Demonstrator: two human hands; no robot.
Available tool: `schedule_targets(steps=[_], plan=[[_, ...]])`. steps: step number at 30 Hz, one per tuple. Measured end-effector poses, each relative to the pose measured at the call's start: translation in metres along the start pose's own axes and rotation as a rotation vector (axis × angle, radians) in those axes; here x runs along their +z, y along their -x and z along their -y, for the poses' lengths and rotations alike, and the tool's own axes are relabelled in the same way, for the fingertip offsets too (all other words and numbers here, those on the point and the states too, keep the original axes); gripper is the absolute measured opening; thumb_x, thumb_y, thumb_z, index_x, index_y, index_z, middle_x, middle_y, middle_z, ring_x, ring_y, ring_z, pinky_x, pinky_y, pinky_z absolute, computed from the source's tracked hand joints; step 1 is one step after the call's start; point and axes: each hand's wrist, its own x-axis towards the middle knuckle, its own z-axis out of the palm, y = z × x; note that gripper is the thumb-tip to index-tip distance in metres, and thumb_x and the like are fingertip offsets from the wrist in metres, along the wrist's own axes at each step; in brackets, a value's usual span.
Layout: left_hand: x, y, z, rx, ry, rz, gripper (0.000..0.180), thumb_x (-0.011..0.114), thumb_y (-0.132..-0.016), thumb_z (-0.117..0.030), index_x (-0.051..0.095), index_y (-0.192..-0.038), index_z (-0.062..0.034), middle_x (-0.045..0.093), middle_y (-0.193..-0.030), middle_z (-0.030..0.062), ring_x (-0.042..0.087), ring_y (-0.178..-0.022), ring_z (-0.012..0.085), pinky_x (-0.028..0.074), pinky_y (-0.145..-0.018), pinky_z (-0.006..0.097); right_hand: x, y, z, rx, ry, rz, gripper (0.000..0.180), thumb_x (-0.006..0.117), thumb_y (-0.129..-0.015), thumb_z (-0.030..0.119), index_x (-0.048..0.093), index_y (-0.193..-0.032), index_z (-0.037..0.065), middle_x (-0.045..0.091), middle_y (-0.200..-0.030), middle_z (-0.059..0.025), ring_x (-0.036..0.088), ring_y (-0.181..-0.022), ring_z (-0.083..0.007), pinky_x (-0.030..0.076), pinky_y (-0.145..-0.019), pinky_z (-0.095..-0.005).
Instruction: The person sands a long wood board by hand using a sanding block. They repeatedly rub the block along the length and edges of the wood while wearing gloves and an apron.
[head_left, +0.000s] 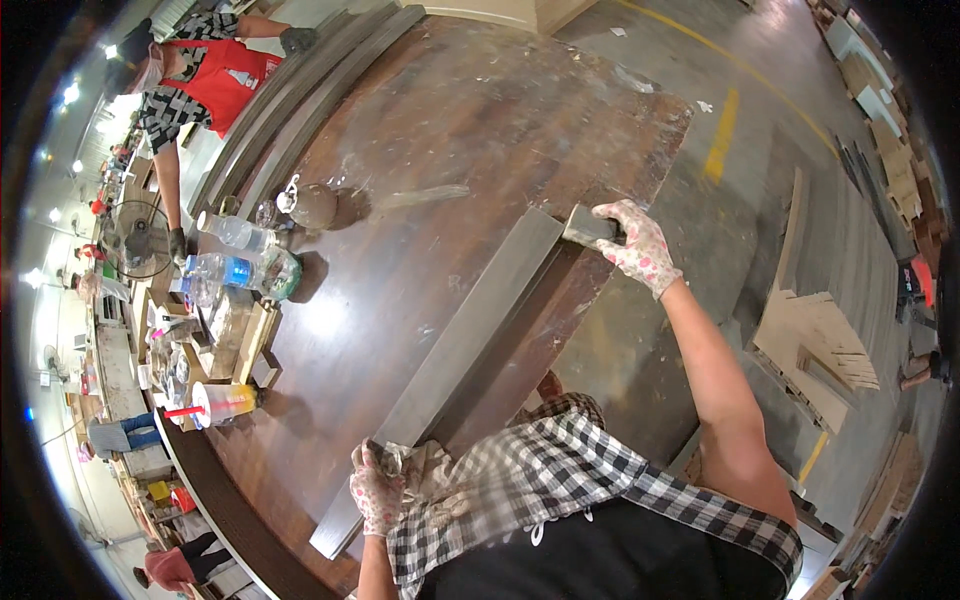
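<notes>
A long grey board [470, 320] lies slantwise across the brown table. My right hand [642, 250], in a white glove with pink spots, is closed round a small grey block [588, 228] like a sanding block, beside the board's far end. Toward the board's near end, my left hand [376, 495], gloved the same way, has its fingers curled on a crumpled, stained rag [425, 475]. The rag hangs against my checked shirt, and part of the left fingers' grip is hidden.
Bottles [235, 232], a round jar [312, 205] and a drink cup [222, 402] stand along the table's left side. More grey strips [300, 95] lie at the far left, with a person in a red apron [225, 80] beside them. Stacked panels [825, 290] stand on the floor at right.
</notes>
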Motion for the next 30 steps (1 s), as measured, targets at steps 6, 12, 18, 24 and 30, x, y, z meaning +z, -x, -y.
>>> schedule_targets(steps=[6,12,18,24,30], plan=[[-0.003,-0.003,-0.01,0.048,0.031,-0.069,0.07,0.074,-0.069,-0.007,0.051,-0.135,-0.0027,0.055,-0.133,0.0174,0.066,-0.095,0.0409,0.055,-0.082,0.047,0.055,0.002,0.017,-0.036,0.111,-0.335,0.059,0.077,-0.079,0.012,0.057,-0.135,0.011,0.063,-0.116,-0.0154,0.061,-0.111,-0.0331,0.049,-0.098,-0.0406],[-0.002,0.0,-0.012,-0.022,-0.026,-0.057,0.072,0.075,-0.069,-0.012,0.051,-0.137,-0.0032,0.056,-0.134,0.0166,0.066,-0.097,0.0401,0.055,-0.083,0.046,0.109,0.069,0.08,-0.285,-0.004,-0.166,0.067,0.077,-0.077,0.017,0.053,-0.14,0.014,0.059,-0.111,-0.0164,0.06,-0.101,-0.0361,0.051,-0.089,-0.0471],[0.0,-0.003,-0.005,0.011,-0.054,-0.037,0.077,0.075,-0.07,-0.012,0.047,-0.141,-0.0046,0.053,-0.137,0.0174,0.066,-0.096,0.0406,0.055,-0.084,0.047,0.06,-0.002,0.022,-0.036,0.151,-0.382,0.054,0.075,-0.082,0.019,0.058,-0.132,0.009,0.062,-0.107,-0.017,0.061,-0.1,-0.0363,0.051,-0.089,-0.0448],[0.003,-0.007,-0.004,0.029,-0.031,-0.058,0.076,0.074,-0.07,-0.011,0.047,-0.14,-0.0036,0.053,-0.137,0.0176,0.065,-0.097,0.0414,0.054,-0.085,0.047,0.123,0.084,0.098,-0.216,0.041,-0.191,0.066,0.071,-0.083,0.018,0.047,-0.144,0.012,0.056,-0.096,-0.0117,0.057,-0.091,-0.0274,0.051,-0.082,-0.0417],[-0.001,-0.007,-0.012,0.012,-0.004,-0.07,0.067,0.073,-0.078,-0.016,0.048,-0.139,-0.002,0.056,-0.134,0.0195,0.066,-0.095,0.0416,0.055,-0.083,0.049,0.112,0.058,0.115,-0.111,0.041,-0.242,0.067,0.07,-0.086,0.02,0.045,-0.148,0.01,0.061,-0.112,-0.0136,0.061,-0.101,-0.0294,0.053,-0.092,-0.0438]])
